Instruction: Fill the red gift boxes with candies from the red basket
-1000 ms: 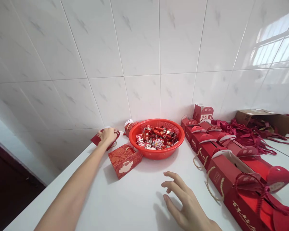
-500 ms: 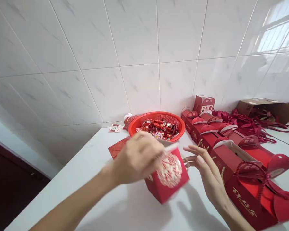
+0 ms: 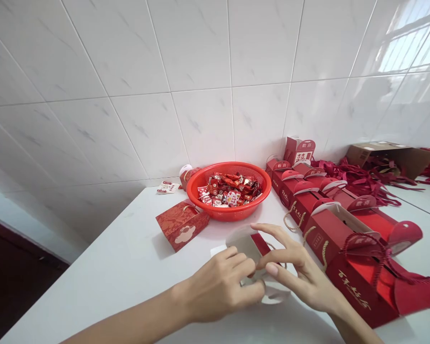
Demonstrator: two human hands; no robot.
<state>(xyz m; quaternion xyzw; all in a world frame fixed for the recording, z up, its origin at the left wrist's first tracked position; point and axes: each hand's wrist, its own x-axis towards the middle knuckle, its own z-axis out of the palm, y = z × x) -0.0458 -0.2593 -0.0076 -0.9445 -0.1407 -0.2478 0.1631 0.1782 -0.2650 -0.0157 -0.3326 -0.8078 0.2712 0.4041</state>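
Low in the middle of the head view is an opened box (image 3: 241,241), its white inside and a red panel facing up. My left hand (image 3: 227,285) is closed at the box's near left side, its curled fingers partly inside the opening. Across the right side lies my right hand (image 3: 297,270), fingers spread and fingertips touching the box. Much of the box is hidden under both hands. Just beyond it stands a red basket (image 3: 229,214) holding red-wrapped sweets (image 3: 232,188). A patterned red box (image 3: 181,223) lies left of the basket.
Rows of red boxes with rope handles (image 3: 358,286) fill the right side. Behind them are red ribbons (image 3: 365,184) and an open cardboard box (image 3: 390,157). Small printed cards (image 3: 167,187) lie at the back left, near the tiled wall (image 3: 200,124).
The box has turned from showing its red side with a round white pattern to showing its white inside. My left hand has moved down, and my right hand has come onto the box.
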